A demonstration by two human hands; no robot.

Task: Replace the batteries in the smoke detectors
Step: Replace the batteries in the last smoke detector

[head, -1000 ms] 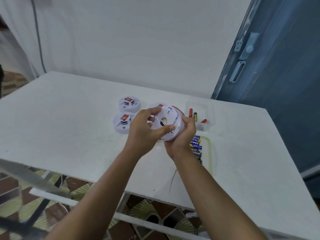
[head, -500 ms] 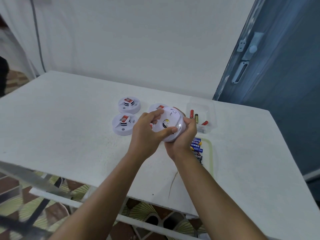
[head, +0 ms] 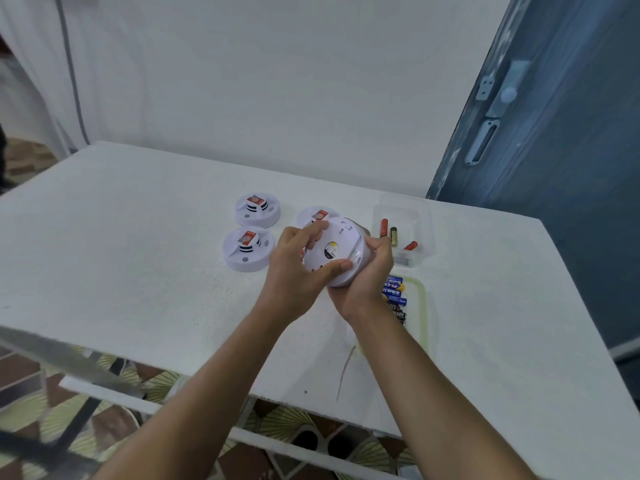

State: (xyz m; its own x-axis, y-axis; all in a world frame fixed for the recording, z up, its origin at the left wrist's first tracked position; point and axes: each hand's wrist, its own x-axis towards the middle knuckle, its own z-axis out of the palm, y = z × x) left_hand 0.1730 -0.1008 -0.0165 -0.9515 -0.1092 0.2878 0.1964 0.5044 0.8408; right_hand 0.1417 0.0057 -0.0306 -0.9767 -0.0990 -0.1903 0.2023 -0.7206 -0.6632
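Note:
I hold a round white smoke detector above the table, its back plate turned toward me. My left hand grips the back plate, thumb on its lower rim and fingers over the top. My right hand cups the detector's body from the right and below. Three more white detectors with red labels lie on the table: one at the far left, one nearer, and one partly hidden behind the held one. New batteries lie in a shallow tray below my right hand.
A clear plastic box behind my right hand holds several loose batteries, red and dark ones. The white table ends close to me, with a tiled floor below. A white wall stands behind and a blue door at the right.
My left hand has shifted slightly on the back plate and the detector has turned a little. Both hands stay on it in about the same place.

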